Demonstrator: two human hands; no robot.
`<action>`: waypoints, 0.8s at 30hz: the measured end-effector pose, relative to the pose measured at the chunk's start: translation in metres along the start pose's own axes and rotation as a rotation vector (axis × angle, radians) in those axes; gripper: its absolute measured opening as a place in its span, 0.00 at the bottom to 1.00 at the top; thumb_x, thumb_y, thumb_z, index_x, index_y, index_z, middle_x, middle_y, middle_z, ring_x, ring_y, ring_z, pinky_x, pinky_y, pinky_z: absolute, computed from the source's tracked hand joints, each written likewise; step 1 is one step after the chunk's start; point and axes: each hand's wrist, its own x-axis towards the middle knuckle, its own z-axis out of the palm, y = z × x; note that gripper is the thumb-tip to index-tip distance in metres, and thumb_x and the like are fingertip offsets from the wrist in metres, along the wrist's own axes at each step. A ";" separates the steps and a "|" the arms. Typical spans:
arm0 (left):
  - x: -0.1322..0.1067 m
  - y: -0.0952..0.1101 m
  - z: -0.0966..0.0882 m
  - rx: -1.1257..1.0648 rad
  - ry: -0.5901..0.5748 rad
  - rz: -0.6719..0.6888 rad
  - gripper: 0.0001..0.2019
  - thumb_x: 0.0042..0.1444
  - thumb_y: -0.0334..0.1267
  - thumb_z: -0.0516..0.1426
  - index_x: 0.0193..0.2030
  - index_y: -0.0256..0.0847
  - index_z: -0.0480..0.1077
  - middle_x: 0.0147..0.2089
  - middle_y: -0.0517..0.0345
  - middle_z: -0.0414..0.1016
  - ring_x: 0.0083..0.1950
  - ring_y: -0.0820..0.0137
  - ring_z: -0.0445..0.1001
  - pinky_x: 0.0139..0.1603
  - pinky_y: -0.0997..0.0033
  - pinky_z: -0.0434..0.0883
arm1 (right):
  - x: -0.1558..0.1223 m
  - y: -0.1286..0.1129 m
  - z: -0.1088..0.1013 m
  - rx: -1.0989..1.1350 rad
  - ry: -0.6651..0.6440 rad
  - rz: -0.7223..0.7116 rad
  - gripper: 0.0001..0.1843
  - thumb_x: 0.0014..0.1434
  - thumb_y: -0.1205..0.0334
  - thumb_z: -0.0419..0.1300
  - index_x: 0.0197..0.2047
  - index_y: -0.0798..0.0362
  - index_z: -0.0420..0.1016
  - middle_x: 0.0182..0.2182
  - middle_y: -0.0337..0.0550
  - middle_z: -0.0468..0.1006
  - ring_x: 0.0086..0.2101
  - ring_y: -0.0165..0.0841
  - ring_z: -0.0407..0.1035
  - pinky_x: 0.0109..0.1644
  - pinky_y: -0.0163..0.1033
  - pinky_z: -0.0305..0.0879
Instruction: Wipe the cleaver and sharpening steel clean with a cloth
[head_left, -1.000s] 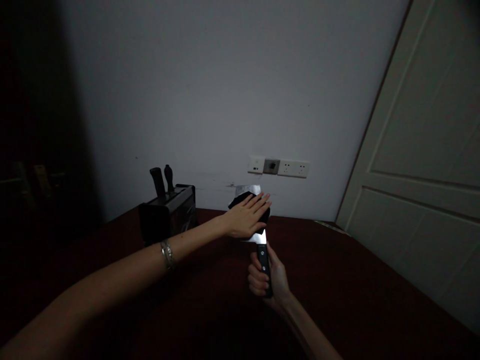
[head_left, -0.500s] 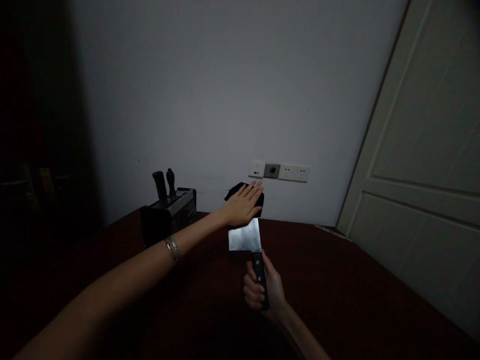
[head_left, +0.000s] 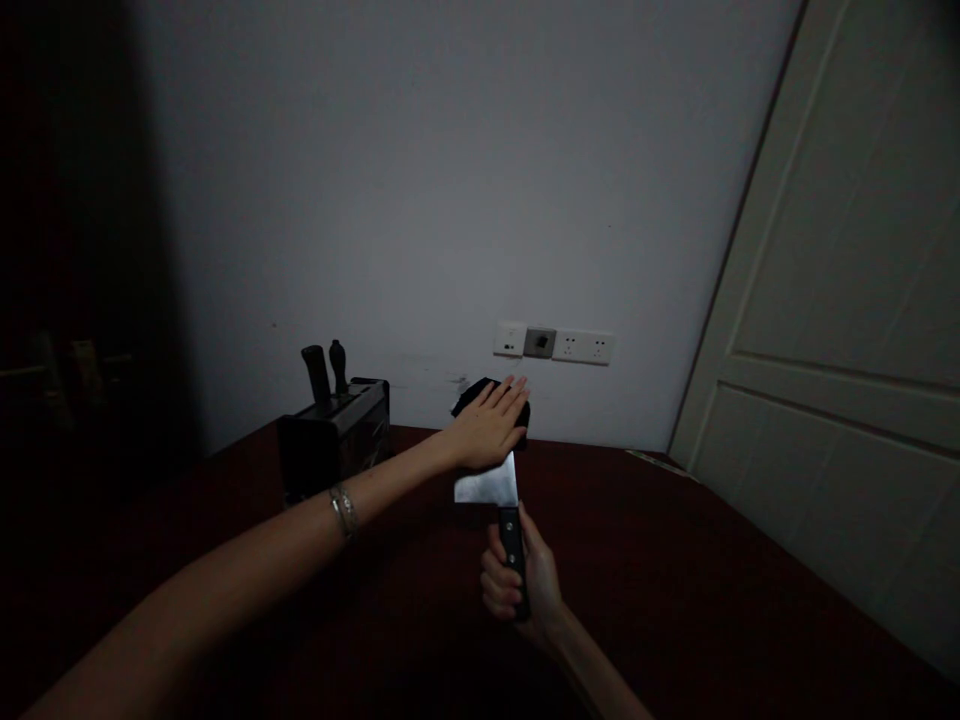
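A cleaver [head_left: 484, 488] with a wide shiny blade and a black riveted handle is held blade-up in front of me. My right hand [head_left: 525, 580] is wrapped round its handle. Flat against the upper blade lies a black cloth [head_left: 474, 392]. My left hand [head_left: 487, 425] rests on this cloth, palm down with its fingers stretched out, and hides much of it along with the blade's upper part.
To the left, a dark knife block [head_left: 334, 440] stands on the dark red tabletop [head_left: 637, 540] with two black handles sticking up. Behind are a pale wall with socket plates [head_left: 555, 343] and, at right, a panelled door [head_left: 840, 330].
My left hand and the black cloth have slid a little down the blade toward the handle, so less bare metal shows. The right hand keeps its grip.
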 end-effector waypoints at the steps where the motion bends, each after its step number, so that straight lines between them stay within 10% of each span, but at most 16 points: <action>1: 0.005 -0.007 0.003 0.004 -0.008 -0.034 0.29 0.61 0.45 0.38 0.65 0.30 0.42 0.69 0.46 0.33 0.68 0.62 0.31 0.65 0.58 0.39 | 0.000 0.002 0.000 -0.001 0.013 0.014 0.29 0.52 0.36 0.48 0.16 0.53 0.60 0.06 0.28 0.53 0.08 0.20 0.41 0.08 0.26 0.45; 9: 0.030 -0.030 0.013 -0.021 -0.021 -0.245 0.28 0.60 0.41 0.38 0.64 0.25 0.43 0.68 0.40 0.37 0.68 0.59 0.36 0.64 0.59 0.45 | 0.002 0.003 -0.001 -0.020 0.005 0.037 0.29 0.49 0.36 0.52 0.15 0.53 0.59 0.06 0.28 0.54 0.07 0.20 0.41 0.08 0.26 0.45; 24: 0.007 -0.058 -0.009 -0.090 -0.081 -0.051 0.30 0.62 0.47 0.35 0.65 0.29 0.39 0.68 0.44 0.35 0.68 0.63 0.37 0.65 0.61 0.42 | -0.002 -0.008 0.006 -0.031 -0.004 -0.029 0.29 0.54 0.37 0.46 0.17 0.53 0.59 0.07 0.28 0.52 0.09 0.19 0.39 0.09 0.25 0.42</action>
